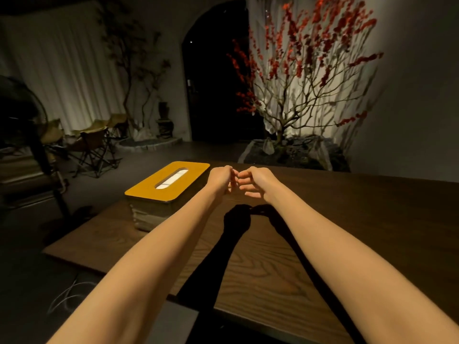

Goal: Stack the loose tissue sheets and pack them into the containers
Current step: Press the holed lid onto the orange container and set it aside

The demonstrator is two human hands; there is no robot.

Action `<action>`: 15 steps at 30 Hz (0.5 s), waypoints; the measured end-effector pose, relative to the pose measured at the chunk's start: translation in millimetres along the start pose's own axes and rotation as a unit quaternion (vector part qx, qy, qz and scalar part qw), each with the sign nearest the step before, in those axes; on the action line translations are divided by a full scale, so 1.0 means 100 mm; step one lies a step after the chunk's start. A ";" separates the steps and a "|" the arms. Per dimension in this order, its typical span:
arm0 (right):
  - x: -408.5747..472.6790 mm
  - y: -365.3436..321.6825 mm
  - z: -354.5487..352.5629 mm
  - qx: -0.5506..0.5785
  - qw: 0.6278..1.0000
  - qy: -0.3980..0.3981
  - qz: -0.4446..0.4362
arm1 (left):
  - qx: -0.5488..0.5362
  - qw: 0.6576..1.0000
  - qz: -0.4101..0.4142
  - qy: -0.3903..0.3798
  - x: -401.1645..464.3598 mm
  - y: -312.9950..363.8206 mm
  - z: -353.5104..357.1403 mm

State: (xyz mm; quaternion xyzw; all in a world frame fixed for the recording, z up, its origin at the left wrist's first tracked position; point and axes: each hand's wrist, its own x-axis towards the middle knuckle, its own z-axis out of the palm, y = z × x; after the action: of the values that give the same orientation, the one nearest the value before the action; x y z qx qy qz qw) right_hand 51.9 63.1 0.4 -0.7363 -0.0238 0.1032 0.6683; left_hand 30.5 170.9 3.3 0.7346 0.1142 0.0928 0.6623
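box: tissue box (167,184) sits just left of left hand (221,178), long axis running away
fingers: both hands loosely curled, right hand (255,181) too, holding nothing

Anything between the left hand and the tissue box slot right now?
Nothing visible. The left hand hangs above the table just right of the tissue box, fingertips close to the right hand. The slot in the yellow lid is uncovered, white tissue showing inside.

Both hands, left (221,179) and right (255,181), meet fingertip-close, fingers loosely curled.
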 end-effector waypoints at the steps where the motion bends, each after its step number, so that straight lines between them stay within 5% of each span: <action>1: 0.01 -0.01 0.08 -0.002 1.000 -0.005 0.002 | 0.005 1.000 -0.001 0.008 0.01 0.04 -0.08; 4: 0.02 -0.03 0.26 -0.003 1.000 -0.021 0.008 | 0.032 0.999 -0.008 0.043 0.03 0.15 -0.28; 6: 0.00 -0.04 0.34 -0.008 1.000 -0.028 0.009 | 0.161 0.981 0.071 0.087 0.03 0.17 -0.40; 10: -0.01 -0.04 0.42 -0.014 0.999 -0.036 0.011 | 0.453 0.865 0.152 0.154 0.01 0.10 -0.58; 12: 0.00 -0.03 0.45 -0.015 0.999 -0.034 0.015 | 0.571 0.798 0.106 0.160 0.04 0.03 -0.64; 15: 0.00 -0.02 0.46 -0.026 0.999 -0.034 0.022 | 0.640 0.751 0.046 0.159 0.06 -0.06 -0.67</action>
State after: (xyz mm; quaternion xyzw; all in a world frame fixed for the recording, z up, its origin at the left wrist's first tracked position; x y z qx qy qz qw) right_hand 43.8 107.9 -1.3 -0.7500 -0.0328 0.1422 0.6452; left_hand 17.0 236.8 4.6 0.9657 0.2167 0.1433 0.0051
